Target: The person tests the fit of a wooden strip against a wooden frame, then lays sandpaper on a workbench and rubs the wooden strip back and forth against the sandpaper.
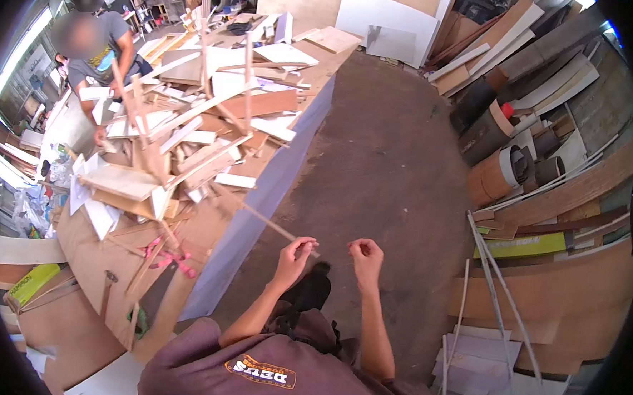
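My left hand (297, 258) is raised in front of my body with its fingers curled together around a thin wooden stick (265, 219). The stick slants up and left toward the bench, and its near tip pokes out just past my fingers. Level with it, a short gap to the right, my right hand (366, 260) is closed in a pinch; what its fingertips hold, if anything, I cannot tell. Left of both hands stands a wooden workbench (218, 224) bearing a large heap of wood offcuts (206, 120).
A hammer (108, 287) and pink straps (167, 255) lie on the bench's near end. Across the heap, another person (113, 54) reaches toward the wood. Boards (540, 295), thin poles (494, 285) and cylinders (491, 176) line the right side beside the brown floor (384, 144).
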`<state>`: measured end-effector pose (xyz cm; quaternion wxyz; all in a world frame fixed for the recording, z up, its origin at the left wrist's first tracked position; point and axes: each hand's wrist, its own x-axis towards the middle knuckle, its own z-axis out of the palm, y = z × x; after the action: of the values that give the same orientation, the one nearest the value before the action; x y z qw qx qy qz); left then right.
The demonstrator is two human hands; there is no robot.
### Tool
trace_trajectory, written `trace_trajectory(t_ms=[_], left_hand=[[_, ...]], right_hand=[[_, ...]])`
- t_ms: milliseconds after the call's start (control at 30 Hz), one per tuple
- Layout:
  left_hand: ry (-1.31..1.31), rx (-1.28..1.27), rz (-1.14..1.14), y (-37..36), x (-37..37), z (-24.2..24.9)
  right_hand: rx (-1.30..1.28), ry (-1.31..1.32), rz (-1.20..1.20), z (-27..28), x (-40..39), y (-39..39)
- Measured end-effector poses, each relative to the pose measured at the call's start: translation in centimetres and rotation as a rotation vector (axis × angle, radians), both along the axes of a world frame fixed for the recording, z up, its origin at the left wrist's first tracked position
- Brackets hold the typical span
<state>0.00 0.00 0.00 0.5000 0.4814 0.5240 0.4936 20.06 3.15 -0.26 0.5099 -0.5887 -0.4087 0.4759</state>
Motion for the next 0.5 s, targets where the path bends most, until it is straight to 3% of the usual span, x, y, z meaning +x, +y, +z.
trace_trajectory(t_ms=[67, 100, 167, 200, 300, 500], left_hand=[[-0.020, 0.029, 0.024, 1.0, 0.0, -0.7], [-0.020, -0.107, 0.027, 2.7, 4.9, -1.9], [0.021, -0.138, 0.112, 6.0, 6.6, -3.6], [0.048, -0.026, 0.127, 13.7, 8.9, -4.4], [-0.013, -0.091, 0.212, 19.5, 12.7, -7.9], [-0.076, -0.027, 0.241, 35.6, 19.5, 1.1]], right_hand=[[0.059, 0.091, 0.041, 0.9, -0.5, 1.3], [-0.081, 0.100, 0.053, -0.9, 4.1, 3.4], [-0.117, 0.084, 0.098, -3.0, 6.0, 7.7], [-0.033, 0.044, 0.116, -2.2, 8.5, 15.0], [-0.147, -0.040, 0.158, -3.1, 12.3, 21.4], [-0.155, -0.247, 0.255, 2.5, 18.5, 36.3]])
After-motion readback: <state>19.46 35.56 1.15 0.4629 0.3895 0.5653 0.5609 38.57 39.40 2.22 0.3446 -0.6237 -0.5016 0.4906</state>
